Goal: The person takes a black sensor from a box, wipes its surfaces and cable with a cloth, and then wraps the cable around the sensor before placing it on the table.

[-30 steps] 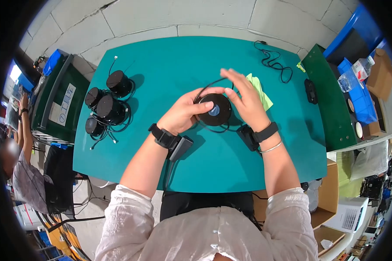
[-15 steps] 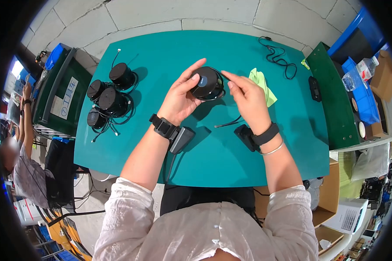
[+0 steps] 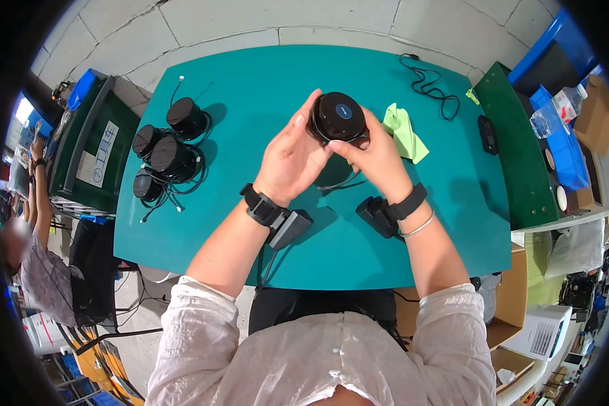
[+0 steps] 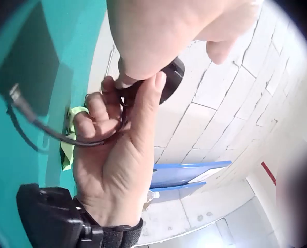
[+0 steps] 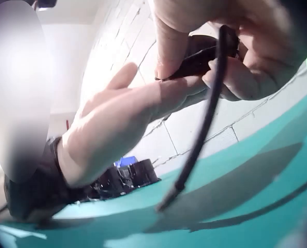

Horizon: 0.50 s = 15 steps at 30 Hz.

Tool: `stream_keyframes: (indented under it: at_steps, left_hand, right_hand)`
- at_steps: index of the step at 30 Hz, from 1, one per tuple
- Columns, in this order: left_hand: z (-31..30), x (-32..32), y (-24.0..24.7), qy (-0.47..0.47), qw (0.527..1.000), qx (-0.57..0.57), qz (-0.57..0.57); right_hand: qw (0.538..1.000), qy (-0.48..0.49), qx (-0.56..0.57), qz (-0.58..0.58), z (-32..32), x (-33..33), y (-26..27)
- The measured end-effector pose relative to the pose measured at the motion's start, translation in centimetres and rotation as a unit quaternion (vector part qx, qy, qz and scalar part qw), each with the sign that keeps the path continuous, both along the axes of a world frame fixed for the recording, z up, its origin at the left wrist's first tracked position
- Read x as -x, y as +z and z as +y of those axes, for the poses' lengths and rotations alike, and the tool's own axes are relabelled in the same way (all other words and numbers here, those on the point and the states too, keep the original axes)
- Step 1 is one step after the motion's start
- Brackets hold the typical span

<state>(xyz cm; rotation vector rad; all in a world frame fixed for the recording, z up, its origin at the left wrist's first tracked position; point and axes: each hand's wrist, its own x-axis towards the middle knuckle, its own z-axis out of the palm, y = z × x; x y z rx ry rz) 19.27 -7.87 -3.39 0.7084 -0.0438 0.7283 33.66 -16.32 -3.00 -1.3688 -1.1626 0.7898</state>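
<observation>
A black round device (image 3: pixel 342 116) with a blue oval label on its top is raised over the green table, tilted toward the head camera. My right hand (image 3: pixel 380 157) grips it from the right, thumb on its near edge and fingers curled behind. My left hand (image 3: pixel 289 154) stays open with straight fingers, which touch the device's left side; part of them is hidden behind it. The device's black cable (image 5: pixel 204 116) passes by the right hand's curled fingers and hangs down, its small plug end (image 5: pixel 166 200) just above the table in the right wrist view.
Several similar black devices (image 3: pixel 172 159) with coiled cables stand at the table's left. A yellow-green cloth (image 3: pixel 407 135) lies right of my hands. Farther off are a loose black cable (image 3: pixel 430 91) and a small black object (image 3: pixel 487 135) beside a green panel (image 3: pixel 511 159). Another person (image 3: pixel 44 277) is at far left.
The device passed from the left hand's grip to the right hand's. It moved left and up, then slightly right. The left hand loosened, and the cable end now hangs below the right hand.
</observation>
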Motion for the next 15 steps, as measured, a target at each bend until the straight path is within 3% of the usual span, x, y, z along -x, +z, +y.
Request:
stream_keyframes:
  at_steps: [1,3,4,6,8,9,10,12,15]
  left_hand:
    - [0.2,0.3,0.4,0.0,1.0,0.001,0.0]
    - [1.0,1.4,1.3,0.035,0.978,-0.142,0.148]
    - [1.6,1.9,1.3,0.037,0.978,-0.144,0.148]
    - [2.6,2.6,1.3,-0.068,0.974,-0.131,0.17]
    - [2.4,2.5,1.5,-0.091,0.979,-0.083,0.161]
    - [2.4,2.6,1.6,-0.1,0.962,-0.118,0.227]
    - [2.3,2.7,1.6,-0.109,0.938,-0.151,0.292]
    - [2.6,2.5,1.0,-0.089,0.953,-0.1,0.273]
    - [2.5,2.0,0.8,-0.022,0.977,-0.013,0.213]
  right_hand:
    - [0.999,0.008,-0.025,0.038,0.0,-0.4,0.2]
    - [0.997,0.05,0.0,0.057,-0.5,-1.8,1.0]
    - [0.993,0.091,0.023,0.074,-0.7,-2.4,1.4]
    - [0.991,0.114,0.022,0.06,-0.9,-2.6,1.4]
    - [0.982,0.179,-0.055,-0.025,-0.6,-2.5,0.3]
    - [0.98,0.193,-0.012,-0.04,-0.8,-2.2,0.6]
    - [0.981,0.191,-0.012,-0.039,-0.9,-2.0,1.1]
    - [0.988,0.133,0.062,-0.053,-1.1,-1.6,1.8]
    - [0.995,0.085,0.046,-0.007,-0.7,-1.1,1.1]
